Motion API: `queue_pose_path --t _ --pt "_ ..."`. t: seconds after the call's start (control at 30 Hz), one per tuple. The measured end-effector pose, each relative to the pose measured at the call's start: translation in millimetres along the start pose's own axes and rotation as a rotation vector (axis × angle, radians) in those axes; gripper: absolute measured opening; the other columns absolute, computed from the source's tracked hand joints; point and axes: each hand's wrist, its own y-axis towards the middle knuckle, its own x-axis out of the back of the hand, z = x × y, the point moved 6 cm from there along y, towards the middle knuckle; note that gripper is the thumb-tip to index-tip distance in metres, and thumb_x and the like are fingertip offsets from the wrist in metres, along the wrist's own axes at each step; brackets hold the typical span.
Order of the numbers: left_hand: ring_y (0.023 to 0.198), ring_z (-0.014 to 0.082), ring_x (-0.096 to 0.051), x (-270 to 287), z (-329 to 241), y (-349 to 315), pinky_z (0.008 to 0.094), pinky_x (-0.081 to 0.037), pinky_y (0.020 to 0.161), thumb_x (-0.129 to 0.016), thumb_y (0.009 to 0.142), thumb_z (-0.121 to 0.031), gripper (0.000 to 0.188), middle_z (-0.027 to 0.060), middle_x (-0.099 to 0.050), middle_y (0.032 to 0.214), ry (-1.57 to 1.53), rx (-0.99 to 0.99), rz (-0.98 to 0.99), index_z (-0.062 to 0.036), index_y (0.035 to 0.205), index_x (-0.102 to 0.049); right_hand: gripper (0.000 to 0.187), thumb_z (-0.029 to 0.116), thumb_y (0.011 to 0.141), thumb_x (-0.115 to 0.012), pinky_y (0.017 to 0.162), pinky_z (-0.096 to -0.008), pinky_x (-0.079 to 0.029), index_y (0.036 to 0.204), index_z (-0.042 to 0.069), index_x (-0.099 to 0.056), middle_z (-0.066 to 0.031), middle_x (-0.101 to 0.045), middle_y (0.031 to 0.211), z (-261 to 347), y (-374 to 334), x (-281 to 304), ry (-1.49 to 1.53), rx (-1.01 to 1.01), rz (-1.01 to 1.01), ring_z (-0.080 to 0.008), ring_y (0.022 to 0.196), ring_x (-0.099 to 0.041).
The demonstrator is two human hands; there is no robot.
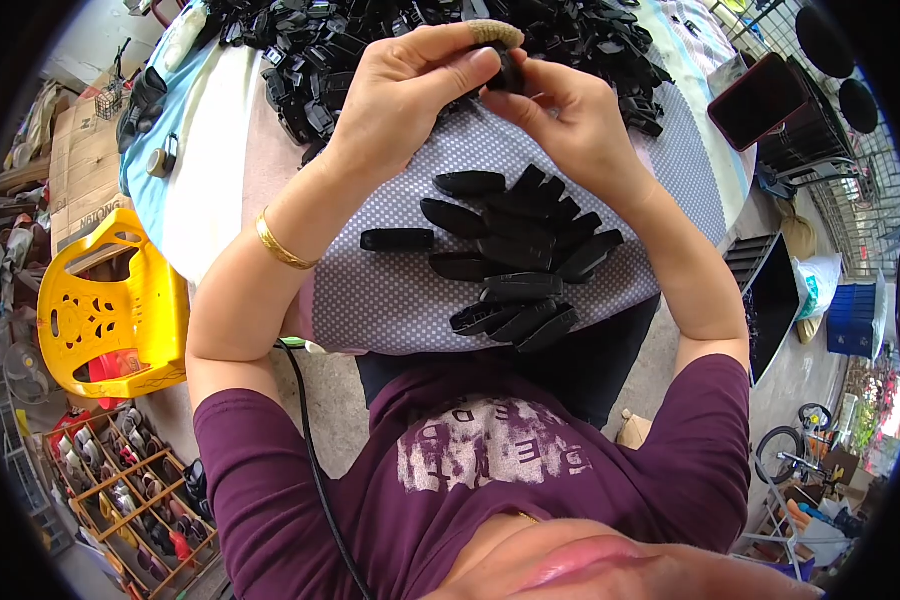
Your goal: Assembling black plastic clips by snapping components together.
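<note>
A: Started at the left, measured against the dotted grey cloth (390, 290). Saw what?

B: Well left of the cloth, down on the floor: a yellow plastic chair (110, 310). Nearer, by the cloth's left edge, a pale blue cover (195, 170) on the table.

A: And on the cloth itself?

B: One black oblong case (397, 239) lying alone near the cloth's middle, long axis across the view, ends pointing left and right. Just right of it, a loose stack of black shells (515, 260), most lying slantwise, long axes running from lower left to upper right.

A: Hands?

B: Left hand (405, 95) above the cloth's far edge, closed, fingers curled, forefinger wrapped in tan tape, thumb and forefinger pinching a small black part (511, 72). Gold bangle (282, 243) on that wrist. Right hand (570, 120) touching the same part from the other side, fingertips closed on it.

A: Where was that part, and pointing how?

B: Held in the air between both hands, over the far edge of the cloth, in front of the big black heap (370, 40) beyond it. Mostly hidden by fingers; long axis and direction impossible to tell.

A: Further right?

B: Off the cloth's right corner, a dark red flat box (760, 100).
</note>
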Motion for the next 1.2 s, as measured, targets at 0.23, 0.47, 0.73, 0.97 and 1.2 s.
queue_pose_path --t 0.23,0.47,0.73,0.97,1.2 --pt "0.089 0.0145 -0.063 2 5 0 0.0248 -0.049 0.084 -0.063 0.087 -0.014 0.026 0.0079 -0.068 0.095 0.131 0.174 0.012 -0.0057 0.111 -0.065 0.028 0.018 0.082 -0.069 0.067 -0.0229 -0.050 0.100 -0.003 -0.063 -0.0078 -0.066 0.084 5 1 9 -0.327 0.077 0.054 -0.0093 0.076 -0.063" --pt "0.069 0.0247 -0.062 -56 -6 -25 0.0313 -0.050 0.063 -0.073 0.071 -0.010 0.039 0.0145 -0.064 0.084 0.794 -0.070 0.396 -0.0065 0.108 -0.060 0.026 0.024 0.079 -0.069 0.066 -0.0256 -0.049 0.091 0.002 -0.066 -0.0088 -0.067 0.079 -18 8 99 -0.757 -0.083 -0.071 -0.0163 0.071 -0.064" --pt "0.091 0.0283 -0.055 -33 -8 -14 0.0372 -0.048 0.080 -0.064 0.074 -0.007 0.027 0.0100 -0.057 0.102 1.104 -0.267 0.238 -0.0052 0.101 -0.065 0.029 0.030 0.076 -0.064 0.067 -0.0349 -0.049 0.089 0.004 -0.066 -0.0118 -0.065 0.076 -41 10 76 -1.046 -0.170 0.029 -0.0272 0.070 -0.062" --pt "0.095 0.0233 -0.050 -12 9 -4 0.0316 -0.044 0.084 -0.061 0.069 -0.003 0.027 0.0054 -0.054 0.101 1.642 -0.419 0.243 -0.0074 0.095 -0.064 0.031 0.019 0.075 -0.061 0.063 -0.0298 -0.048 0.103 0.008 -0.064 -0.0066 -0.061 0.072 -4 4 75 -0.961 -0.110 -0.110 -0.0181 0.063 -0.058" --pt "0.101 0.0224 -0.049 -7 10 1 0.0329 -0.044 0.088 -0.066 0.071 -0.003 0.026 0.0034 -0.056 0.107 1.503 -0.359 0.303 -0.0063 0.095 -0.059 0.042 0.013 0.079 -0.062 0.063 -0.0239 -0.046 0.121 0.011 -0.057 -0.0020 -0.055 0.078 -13 6 57 -0.540 -0.095 -0.037 -0.0090 0.066 -0.052"
